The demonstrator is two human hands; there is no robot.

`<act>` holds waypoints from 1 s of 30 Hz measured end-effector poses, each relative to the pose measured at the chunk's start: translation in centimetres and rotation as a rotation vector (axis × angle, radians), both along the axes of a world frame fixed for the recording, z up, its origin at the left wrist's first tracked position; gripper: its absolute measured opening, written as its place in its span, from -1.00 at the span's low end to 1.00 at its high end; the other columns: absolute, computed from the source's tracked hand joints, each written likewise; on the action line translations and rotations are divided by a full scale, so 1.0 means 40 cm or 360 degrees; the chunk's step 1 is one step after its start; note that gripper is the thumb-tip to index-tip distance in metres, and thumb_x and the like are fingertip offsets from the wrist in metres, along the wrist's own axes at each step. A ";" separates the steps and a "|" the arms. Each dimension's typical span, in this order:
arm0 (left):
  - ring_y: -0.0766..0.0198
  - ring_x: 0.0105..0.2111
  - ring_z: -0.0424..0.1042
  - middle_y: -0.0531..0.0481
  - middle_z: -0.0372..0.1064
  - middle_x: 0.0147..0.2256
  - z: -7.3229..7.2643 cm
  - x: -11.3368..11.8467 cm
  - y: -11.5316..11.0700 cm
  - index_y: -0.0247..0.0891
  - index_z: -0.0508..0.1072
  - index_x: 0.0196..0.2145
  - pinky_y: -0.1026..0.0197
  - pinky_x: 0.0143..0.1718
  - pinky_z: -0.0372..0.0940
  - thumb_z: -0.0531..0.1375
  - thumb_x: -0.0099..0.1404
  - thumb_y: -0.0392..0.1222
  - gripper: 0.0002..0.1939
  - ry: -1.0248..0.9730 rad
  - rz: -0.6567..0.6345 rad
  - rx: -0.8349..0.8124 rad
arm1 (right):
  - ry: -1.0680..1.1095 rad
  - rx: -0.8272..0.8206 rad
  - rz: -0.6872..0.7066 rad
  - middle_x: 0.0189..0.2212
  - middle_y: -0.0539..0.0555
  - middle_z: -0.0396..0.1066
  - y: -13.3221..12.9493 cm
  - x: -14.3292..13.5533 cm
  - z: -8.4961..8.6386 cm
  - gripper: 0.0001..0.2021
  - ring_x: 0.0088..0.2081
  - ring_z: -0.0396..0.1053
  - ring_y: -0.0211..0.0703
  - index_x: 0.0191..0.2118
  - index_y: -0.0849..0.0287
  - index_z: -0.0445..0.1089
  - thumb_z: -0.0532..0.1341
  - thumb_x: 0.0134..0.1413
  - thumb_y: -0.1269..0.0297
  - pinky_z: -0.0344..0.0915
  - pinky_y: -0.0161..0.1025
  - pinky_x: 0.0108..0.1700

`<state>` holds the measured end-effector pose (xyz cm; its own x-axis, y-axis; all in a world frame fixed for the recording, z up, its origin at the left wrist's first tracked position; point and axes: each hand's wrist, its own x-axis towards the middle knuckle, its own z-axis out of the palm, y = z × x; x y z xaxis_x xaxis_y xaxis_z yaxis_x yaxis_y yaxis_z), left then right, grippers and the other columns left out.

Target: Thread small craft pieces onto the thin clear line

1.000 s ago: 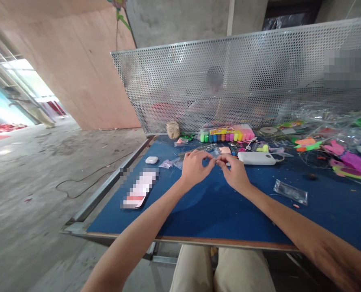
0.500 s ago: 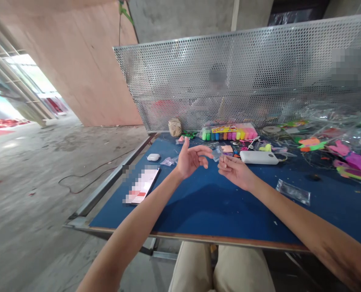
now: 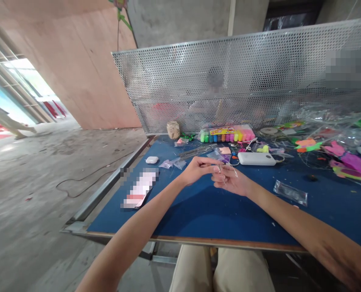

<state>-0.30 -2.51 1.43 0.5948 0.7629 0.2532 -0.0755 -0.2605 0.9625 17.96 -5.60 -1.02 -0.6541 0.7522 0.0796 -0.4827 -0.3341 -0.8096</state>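
My left hand (image 3: 197, 170) and my right hand (image 3: 230, 180) meet above the blue table (image 3: 195, 219). Between their fingertips is a thin, pale wire (image 3: 235, 172), bent into a curve over the right fingers. My right hand is closed on the wire, palm turned partly up. My left thumb and fingers pinch at it from the other side; the exact contact is too small to make out. Just behind the hands lie a bundle of thin metal wires (image 3: 198, 151) and a clear bag with a peach-coloured piece (image 3: 225, 150).
A phone (image 3: 142, 188) and white earbud case (image 3: 152, 160) lie left. Behind are a stone (image 3: 173, 129) and a pack of coloured clay (image 3: 227, 134). A white power bank (image 3: 256, 159), a clear packet (image 3: 290, 192) and coloured shapes (image 3: 347, 158) lie right. A perforated metal panel (image 3: 180, 81) borders the back.
My left hand has come right and its spread fingers have closed at the right hand's fingertips. The wire bundle behind shows more. A person in the far left background has walked further left.
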 end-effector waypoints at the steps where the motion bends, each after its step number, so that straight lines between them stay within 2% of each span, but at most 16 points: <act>1: 0.28 -0.40 0.44 -0.07 0.50 -0.36 -0.001 -0.001 0.000 -0.27 0.61 -0.14 0.24 -0.36 0.32 0.38 0.12 0.02 -0.60 0.0024 -0.0011 -0.0011 | 0.0014 -0.0022 0.0034 -0.56 -0.12 -0.02 0.000 0.002 0.000 -0.82 -0.53 -0.11 -0.33 -0.30 0.15 0.33 0.34 0.10 0.25 0.08 -0.32 -0.42; 4: 0.42 -0.59 0.23 0.08 0.27 -0.60 -0.002 -0.005 0.002 -0.27 0.61 -0.17 0.31 -0.54 0.18 0.40 0.09 0.05 -0.58 0.0110 -0.0013 0.0026 | -0.0010 -0.0074 0.0127 -0.57 -0.13 0.01 0.000 0.006 -0.003 -0.80 -0.54 -0.11 -0.34 -0.31 0.15 0.33 0.36 0.08 0.23 0.08 -0.33 -0.43; 7: 0.49 -0.65 0.03 0.18 0.02 -0.67 -0.005 -0.007 0.005 -0.28 0.62 -0.24 0.34 -0.60 0.04 0.42 0.04 0.04 -0.61 0.0106 0.0041 0.0079 | -0.0051 -0.0052 0.0102 -0.58 -0.13 0.03 0.002 0.004 -0.009 -0.80 -0.55 -0.10 -0.35 -0.32 0.16 0.34 0.34 0.11 0.20 0.08 -0.32 -0.44; 9: 0.47 -0.64 0.09 0.17 0.08 -0.66 -0.007 -0.007 0.007 -0.29 0.61 -0.26 0.33 -0.58 0.09 0.43 0.03 0.05 -0.61 0.0070 0.0079 0.0074 | -0.0053 0.0012 0.0006 -0.58 -0.12 0.08 0.007 0.001 -0.015 -0.80 -0.55 -0.06 -0.34 -0.32 0.16 0.36 0.36 0.09 0.18 0.10 -0.32 -0.43; 12: 0.39 -0.58 0.29 0.08 0.28 -0.60 -0.008 -0.006 0.008 -0.31 0.59 -0.30 0.29 -0.49 0.23 0.44 0.01 0.04 -0.61 0.0026 0.0069 0.0034 | -0.0089 0.0092 -0.0098 -0.57 -0.09 0.17 0.013 -0.001 -0.023 -0.75 -0.52 0.06 -0.32 -0.35 0.17 0.40 0.42 0.00 0.15 0.15 -0.28 -0.39; 15: 0.31 -0.51 0.42 0.00 0.41 -0.53 -0.010 -0.008 0.009 -0.34 0.58 -0.36 0.25 -0.41 0.31 0.46 -0.03 0.01 -0.62 -0.0015 0.0004 -0.0043 | -0.0148 0.0104 -0.0100 -0.55 -0.04 0.28 0.015 0.002 -0.025 -0.73 -0.49 0.17 -0.30 -0.36 0.20 0.45 0.46 -0.07 0.15 0.18 -0.26 -0.36; 18: 0.29 -0.48 0.46 -0.02 0.46 -0.51 -0.012 -0.012 0.010 -0.35 0.57 -0.40 0.25 -0.37 0.33 0.48 -0.06 -0.02 -0.63 -0.0051 0.0000 -0.0085 | -0.0148 0.0140 -0.0112 -0.52 0.00 0.34 0.012 0.003 -0.022 -0.74 -0.46 0.22 -0.29 -0.38 0.23 0.46 0.46 -0.07 0.16 0.18 -0.27 -0.35; 23: 0.37 -0.54 0.37 0.01 0.43 -0.55 -0.012 -0.011 0.008 -0.35 0.57 -0.42 0.31 -0.45 0.26 0.45 0.00 0.03 -0.64 -0.0047 0.0136 0.0095 | -0.0150 0.0201 -0.0204 -0.54 -0.01 0.33 0.017 0.000 -0.017 -0.77 -0.48 0.22 -0.31 -0.35 0.25 0.48 0.42 0.00 0.17 0.16 -0.29 -0.40; 26: 0.40 -0.55 0.31 -0.01 0.44 -0.51 -0.014 -0.007 0.004 -0.35 0.56 -0.42 0.32 -0.48 0.19 0.42 0.05 0.07 -0.62 -0.0016 0.0234 0.0208 | -0.0146 0.0170 -0.0264 -0.55 -0.03 0.31 0.022 0.003 -0.019 -0.78 -0.53 0.17 -0.35 -0.36 0.23 0.47 0.41 0.00 0.19 0.10 -0.33 -0.50; 30: 0.48 -0.62 0.05 0.11 0.25 -0.63 -0.021 -0.007 0.000 -0.31 0.59 -0.40 0.33 -0.55 -0.01 0.39 0.10 0.05 -0.68 0.0046 0.0475 0.0620 | -0.0157 0.0105 -0.0286 -0.53 -0.02 0.32 0.021 0.011 -0.019 -0.78 -0.58 0.12 -0.39 -0.31 0.22 0.47 0.42 -0.01 0.20 -0.12 -0.39 -0.63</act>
